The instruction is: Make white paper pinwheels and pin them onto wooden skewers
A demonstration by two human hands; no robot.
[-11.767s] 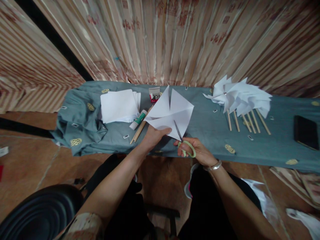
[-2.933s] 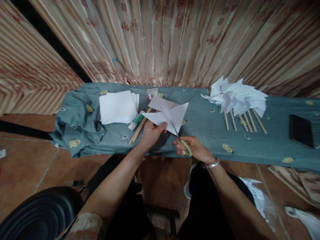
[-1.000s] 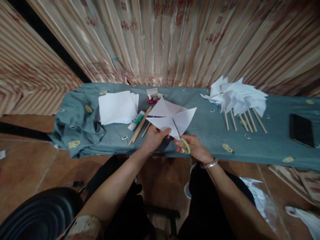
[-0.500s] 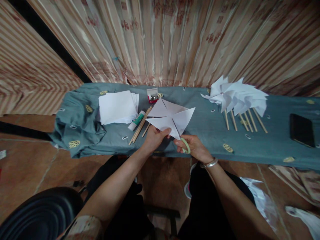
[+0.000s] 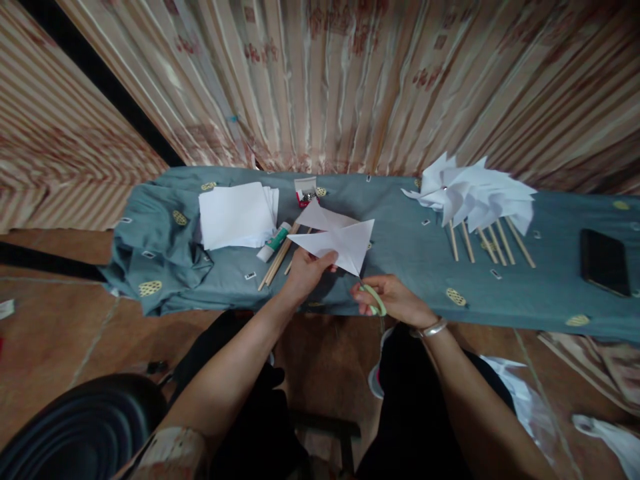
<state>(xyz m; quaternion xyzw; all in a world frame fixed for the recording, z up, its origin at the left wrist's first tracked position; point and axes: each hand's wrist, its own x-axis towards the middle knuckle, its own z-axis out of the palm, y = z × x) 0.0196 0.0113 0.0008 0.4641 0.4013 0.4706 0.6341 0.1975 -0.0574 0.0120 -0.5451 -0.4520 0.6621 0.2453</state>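
Observation:
My left hand [image 5: 311,270] pinches a white sheet of paper [image 5: 345,241] by its near edge, thumb on top. The sheet has slits running in from its corners, and its flaps spread apart. My right hand [image 5: 387,297] grips scissors [image 5: 374,300] with pale green handles; their blades point up at the paper's near corner and are mostly hidden. Beneath and left of the paper lie thin wooden sticks [image 5: 280,262] and a green-and-white glue stick [image 5: 274,241]. Behind the paper is a small open red-and-white box [image 5: 307,193] of metal pins.
A stack of white paper [image 5: 237,215] lies at the left on the cloth-covered table [image 5: 400,267]. Several paper pinwheels [image 5: 475,190] on sticks rest at the right, with a black phone [image 5: 604,260] beyond them. A pleated curtain [image 5: 325,87] hangs behind the table.
The scissors in my right hand have moved slightly right and down, away from the sheet's middle. The paper has shifted a little left, and its right-hand flaps sit closer together.

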